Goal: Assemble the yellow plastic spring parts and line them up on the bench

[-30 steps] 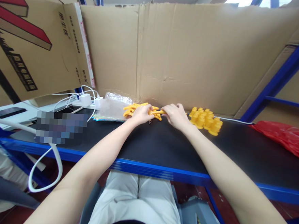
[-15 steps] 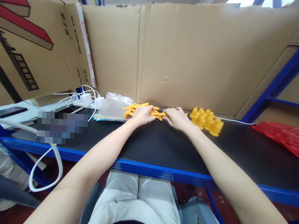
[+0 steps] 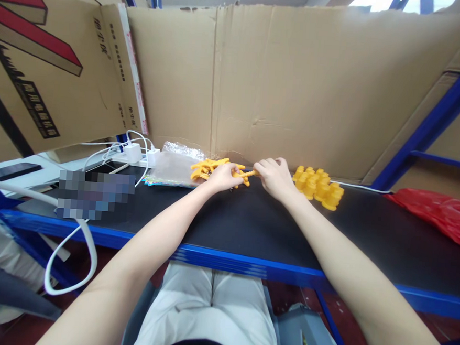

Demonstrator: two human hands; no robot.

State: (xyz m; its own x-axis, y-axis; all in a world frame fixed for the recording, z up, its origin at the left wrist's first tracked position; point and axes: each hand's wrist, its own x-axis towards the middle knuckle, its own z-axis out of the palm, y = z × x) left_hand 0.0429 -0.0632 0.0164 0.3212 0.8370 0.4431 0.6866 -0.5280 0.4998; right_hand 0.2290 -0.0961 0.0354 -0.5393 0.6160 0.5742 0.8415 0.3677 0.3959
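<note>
Between my two hands runs a thin orange-yellow plastic piece (image 3: 249, 173), its exact kind unclear. My left hand (image 3: 224, 177) is closed on its left end, thumb and fingers pinched together. The other end sits in the fingers of my right hand (image 3: 276, 178), closed with the back of the hand upward. A tangled pile of orange-yellow parts (image 3: 202, 169) lies beside and behind my left hand, partly hidden by it. Right of my right hand stand several yellow spool-shaped pieces (image 3: 320, 188) in a close group.
The black tabletop (image 3: 245, 231) has a blue metal front edge (image 3: 247, 263). A clear plastic bag (image 3: 171, 168) lies left of the pile, near white chargers (image 3: 132, 153) and cables. Red plastic (image 3: 435, 216) lies at right. A cardboard wall (image 3: 299, 88) stands behind.
My right hand has lifted slightly and its fingers have changed position on the yellow piece. My left hand has moved a little to the right, keeping its pinch.
</note>
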